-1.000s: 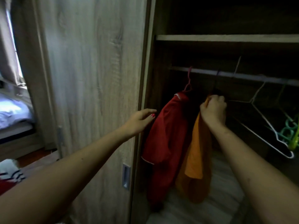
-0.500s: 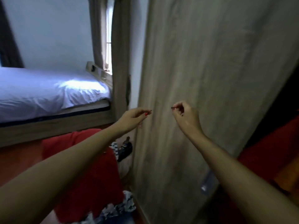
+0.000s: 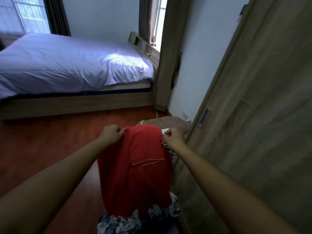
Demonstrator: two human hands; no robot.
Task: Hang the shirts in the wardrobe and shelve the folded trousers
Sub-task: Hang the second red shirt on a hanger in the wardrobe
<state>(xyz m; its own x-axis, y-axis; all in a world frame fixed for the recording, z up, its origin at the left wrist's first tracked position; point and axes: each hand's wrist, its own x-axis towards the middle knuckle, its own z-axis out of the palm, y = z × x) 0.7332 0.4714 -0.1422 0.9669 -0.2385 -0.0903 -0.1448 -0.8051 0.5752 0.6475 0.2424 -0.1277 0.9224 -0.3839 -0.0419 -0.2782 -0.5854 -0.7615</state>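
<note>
A red garment [image 3: 136, 169] with a thin orange trim line lies draped over a pile of clothes on the floor in front of me. My left hand [image 3: 111, 133] pinches its far left edge. My right hand [image 3: 172, 137] pinches its far right edge. Under the red garment a black-and-white patterned cloth [image 3: 121, 223] shows at the bottom. The wardrobe's wooden sliding door [image 3: 253, 115] fills the right side; the wardrobe's inside is out of view.
A bed with a pale sheet [image 3: 67, 65] stands at the left on a low wooden frame. Red-brown wood floor [image 3: 42, 149] lies between the bed and me. A brown cushion-like item [image 3: 170, 122] and a white cable sit by the wall behind the pile.
My view turned left from the open wardrobe down to the floor pile. My right hand left the hung orange shirt, and both hands came down and took hold of the red garment.
</note>
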